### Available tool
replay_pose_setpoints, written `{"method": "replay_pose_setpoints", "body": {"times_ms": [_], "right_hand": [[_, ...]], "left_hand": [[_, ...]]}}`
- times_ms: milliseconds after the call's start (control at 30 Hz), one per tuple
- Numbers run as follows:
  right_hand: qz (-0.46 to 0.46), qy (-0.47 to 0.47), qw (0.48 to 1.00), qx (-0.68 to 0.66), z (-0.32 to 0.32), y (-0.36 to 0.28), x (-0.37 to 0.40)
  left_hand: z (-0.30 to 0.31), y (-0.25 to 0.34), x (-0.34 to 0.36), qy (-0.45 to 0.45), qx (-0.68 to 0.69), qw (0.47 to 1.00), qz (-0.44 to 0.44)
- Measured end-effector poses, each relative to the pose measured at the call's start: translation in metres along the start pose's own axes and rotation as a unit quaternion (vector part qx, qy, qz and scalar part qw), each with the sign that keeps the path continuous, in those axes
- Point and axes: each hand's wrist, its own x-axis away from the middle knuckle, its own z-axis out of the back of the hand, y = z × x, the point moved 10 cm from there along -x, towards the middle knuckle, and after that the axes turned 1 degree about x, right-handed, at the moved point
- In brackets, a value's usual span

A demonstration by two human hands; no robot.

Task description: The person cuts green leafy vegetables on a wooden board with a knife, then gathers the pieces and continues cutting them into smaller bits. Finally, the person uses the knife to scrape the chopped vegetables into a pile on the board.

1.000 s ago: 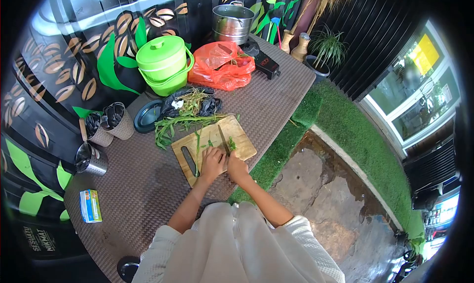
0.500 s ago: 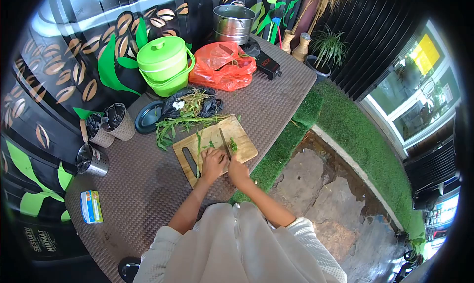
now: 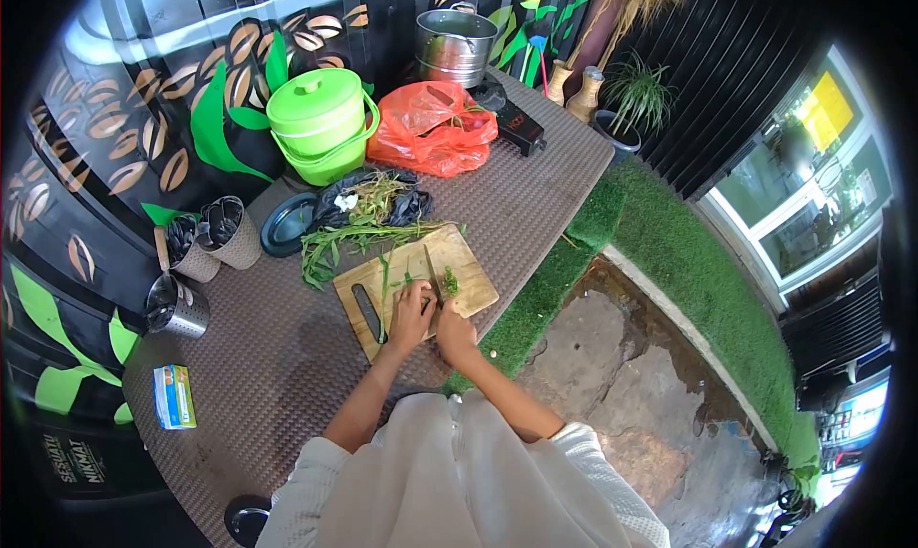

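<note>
In the head view, the left hand (image 3: 411,317), fingers bunched together, pins the green stems (image 3: 385,280) to the cutting board (image 3: 470,259) while the right hand (image 3: 455,336) stands clamped on the knife (image 3: 432,269), so tucked fingertips and short, even strokes seem wisest.

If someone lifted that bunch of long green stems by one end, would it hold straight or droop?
The green stems look thin and leafy, so they would probably droop. Lying loose, they would likely scatter when pushed.
</note>
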Motion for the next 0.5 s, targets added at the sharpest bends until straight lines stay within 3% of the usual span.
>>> {"method": "replay_pose_setpoints", "body": {"times_ms": [167, 300, 500], "right_hand": [[0.075, -0.019, 0.996, 0.031, 0.004, -0.002, -0.013], [0.034, 0.006, 0.999, -0.002, -0.005, -0.003, 0.004], [0.024, 0.042, 0.999, 0.001, -0.003, 0.005, 0.000]], "left_hand": [[0.002, 0.000, 0.001, 0.015, 0.003, 1.000, -0.004], [0.004, -0.003, 0.001, 0.018, 0.014, 0.999, 0.028], [0.005, 0.017, 0.001, 0.014, -0.039, 0.999, -0.032]]}}
